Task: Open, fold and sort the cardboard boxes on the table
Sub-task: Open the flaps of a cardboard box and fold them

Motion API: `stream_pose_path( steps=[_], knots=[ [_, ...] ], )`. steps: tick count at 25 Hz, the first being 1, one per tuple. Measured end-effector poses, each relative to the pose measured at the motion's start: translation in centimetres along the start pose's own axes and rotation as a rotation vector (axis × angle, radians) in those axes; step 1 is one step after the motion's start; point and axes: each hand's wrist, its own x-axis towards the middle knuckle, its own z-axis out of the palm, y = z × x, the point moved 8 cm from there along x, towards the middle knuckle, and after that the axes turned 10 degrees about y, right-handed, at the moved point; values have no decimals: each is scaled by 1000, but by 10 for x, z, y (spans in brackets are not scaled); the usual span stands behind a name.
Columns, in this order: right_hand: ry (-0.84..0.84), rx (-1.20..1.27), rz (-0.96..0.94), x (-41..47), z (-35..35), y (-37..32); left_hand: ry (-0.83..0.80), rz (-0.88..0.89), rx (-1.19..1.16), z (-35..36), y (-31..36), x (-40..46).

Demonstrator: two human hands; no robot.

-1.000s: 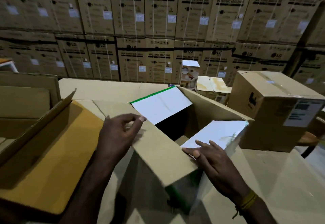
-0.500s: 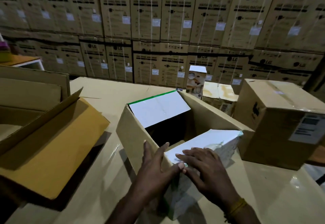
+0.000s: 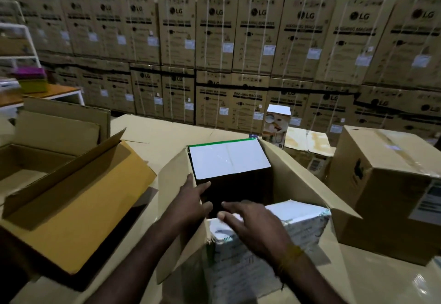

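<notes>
An open cardboard box (image 3: 296, 179) stands in the middle of the table, its inner flaps white. The far white flap (image 3: 226, 158) has a green edge and leans inward. The near white flap (image 3: 298, 215) is bent over the front. My left hand (image 3: 191, 203) rests with spread fingers on the box's left wall, at its top edge. Over the near white flap lies my right hand (image 3: 253, 222), fingers apart and slightly blurred. Neither hand grips anything.
A large open carton (image 3: 71, 196) with raised flaps lies at the left. A sealed taped box (image 3: 386, 184) stands at the right, smaller boxes (image 3: 307, 144) behind. Stacked LG cartons (image 3: 238, 53) form a wall beyond the table. A white shelf (image 3: 28, 93) is far left.
The view has tilted up. My left hand has slid from the front corner to the left wall's top edge. My right hand stays on the near white flap.
</notes>
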Motion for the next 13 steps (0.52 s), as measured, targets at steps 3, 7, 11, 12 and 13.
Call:
stream_pose_path(
  steps=[3,7,11,12,13],
  knots=[
    [-230,-235,-28,53,26,35,7,160,347,6,29,27],
    [-352,-404,-27,106,65,82,-80,257,588,30,45,44],
    [-255,-585,-75,141,74,104,13,232,619,31,30,72],
    [-246,-608,-92,149,74,107,30,218,632,29,26,81],
    [-245,-628,-107,156,76,109,44,200,651,25,21,89]
  ],
)
